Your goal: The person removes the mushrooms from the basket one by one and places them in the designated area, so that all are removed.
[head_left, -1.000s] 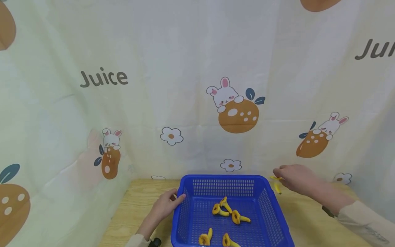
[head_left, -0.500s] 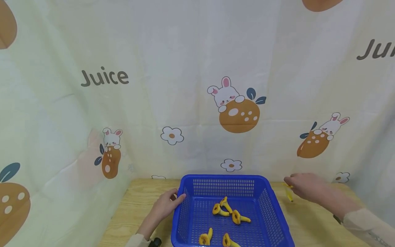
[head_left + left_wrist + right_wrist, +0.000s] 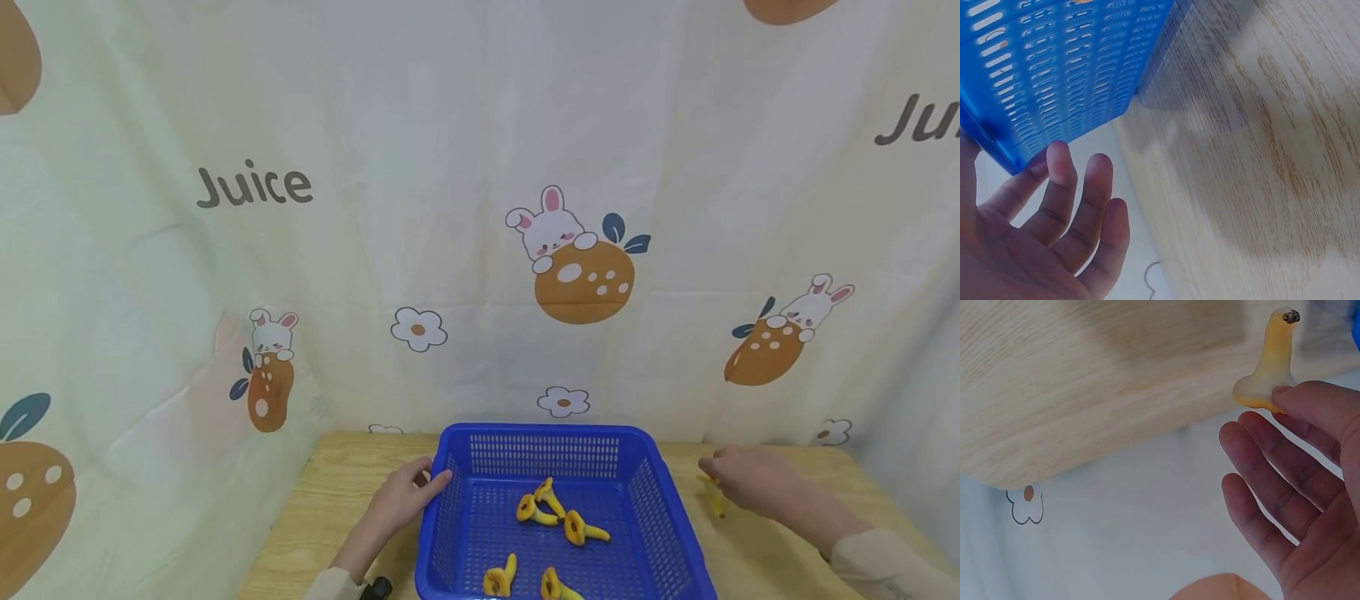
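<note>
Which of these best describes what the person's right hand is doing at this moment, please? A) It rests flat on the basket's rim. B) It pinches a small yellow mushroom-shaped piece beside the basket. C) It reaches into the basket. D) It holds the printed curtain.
B: the right hand pinches a yellow mushroom-shaped piece over the wooden table, right of the blue basket.

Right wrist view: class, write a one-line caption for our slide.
Right hand pinches a yellow toy mushroom above the wooden table.
</note>
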Available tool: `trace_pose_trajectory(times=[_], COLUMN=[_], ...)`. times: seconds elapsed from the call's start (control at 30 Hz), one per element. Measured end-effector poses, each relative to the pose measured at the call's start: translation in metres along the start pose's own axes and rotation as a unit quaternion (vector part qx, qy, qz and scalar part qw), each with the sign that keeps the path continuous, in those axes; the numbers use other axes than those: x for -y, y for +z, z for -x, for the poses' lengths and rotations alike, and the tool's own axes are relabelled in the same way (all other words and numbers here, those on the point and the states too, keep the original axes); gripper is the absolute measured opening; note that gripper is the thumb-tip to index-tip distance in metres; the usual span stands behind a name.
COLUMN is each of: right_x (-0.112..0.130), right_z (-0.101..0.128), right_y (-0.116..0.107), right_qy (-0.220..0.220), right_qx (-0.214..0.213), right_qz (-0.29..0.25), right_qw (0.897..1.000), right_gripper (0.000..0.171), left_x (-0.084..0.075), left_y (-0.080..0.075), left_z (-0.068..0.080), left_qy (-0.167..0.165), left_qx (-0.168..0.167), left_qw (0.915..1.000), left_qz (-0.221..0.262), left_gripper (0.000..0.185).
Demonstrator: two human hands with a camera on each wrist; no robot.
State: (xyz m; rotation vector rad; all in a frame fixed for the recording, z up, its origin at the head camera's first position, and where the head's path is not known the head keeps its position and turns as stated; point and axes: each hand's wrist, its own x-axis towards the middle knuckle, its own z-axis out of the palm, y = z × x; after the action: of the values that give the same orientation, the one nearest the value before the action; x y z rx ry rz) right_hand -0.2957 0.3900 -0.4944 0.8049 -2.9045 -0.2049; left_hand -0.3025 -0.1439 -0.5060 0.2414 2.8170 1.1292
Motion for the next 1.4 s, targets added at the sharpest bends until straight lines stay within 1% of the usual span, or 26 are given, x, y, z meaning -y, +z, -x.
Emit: trace_pose_trajectory(times=[0.13,0.23,0.4,0.53,0.8,0.87,1.03,1.23,1.4], right_x=[0.002,0.002,0.001,0.000,0.007,0.008,0.006,0.003,0.004], right_z=[0.002,0.003,0.005,0.005,0.004,0.003,0.002,0.000,0.001], right_y=[0.010,0.019,0.032,0.036,0.029,0.026,0.018,0.006,0.000], right_qy=[-0.009,-0.014,-0.020,-0.016,-0.003,-0.007,-0.008,0.006,0.007], right_qx=[-0.014,-0.016,-0.032,-0.029,-0.017,-0.015,0.002,0.025,0.016], right_qz=[0.013,0.021,0.032,0.032,0.036,0.035,0.030,0.017,0.021], right_qw=[1.000,1.000,0.999,0.999,0.999,0.999,1.000,1.000,1.000], right_gripper=[0.022,0.021,0.023,0.022,0.020,0.021,0.030,0.036,0.038], left_x=[-0.001,-0.002,-0.003,-0.002,0.000,0.000,0.001,0.001,0.000], left_y=[-0.001,-0.001,-0.001,-0.001,0.000,0.000,0.000,0.001,0.001], left_z=[0.001,0.002,0.002,0.002,0.000,0.000,-0.001,0.000,0.000], left_qy=[0.005,0.008,0.009,0.009,0.013,0.014,0.014,0.009,0.005], left_qx=[-0.002,-0.004,-0.006,-0.004,-0.005,-0.005,-0.006,-0.007,-0.005], left_qw=[1.0000,1.0000,0.9999,0.9999,0.9999,0.9999,0.9999,0.9999,0.9999], left_qz=[0.002,0.002,0.001,0.004,0.006,0.006,0.004,0.008,0.010], left_gripper=[0.039,0.038,0.037,0.037,0.038,0.038,0.038,0.039,0.040])
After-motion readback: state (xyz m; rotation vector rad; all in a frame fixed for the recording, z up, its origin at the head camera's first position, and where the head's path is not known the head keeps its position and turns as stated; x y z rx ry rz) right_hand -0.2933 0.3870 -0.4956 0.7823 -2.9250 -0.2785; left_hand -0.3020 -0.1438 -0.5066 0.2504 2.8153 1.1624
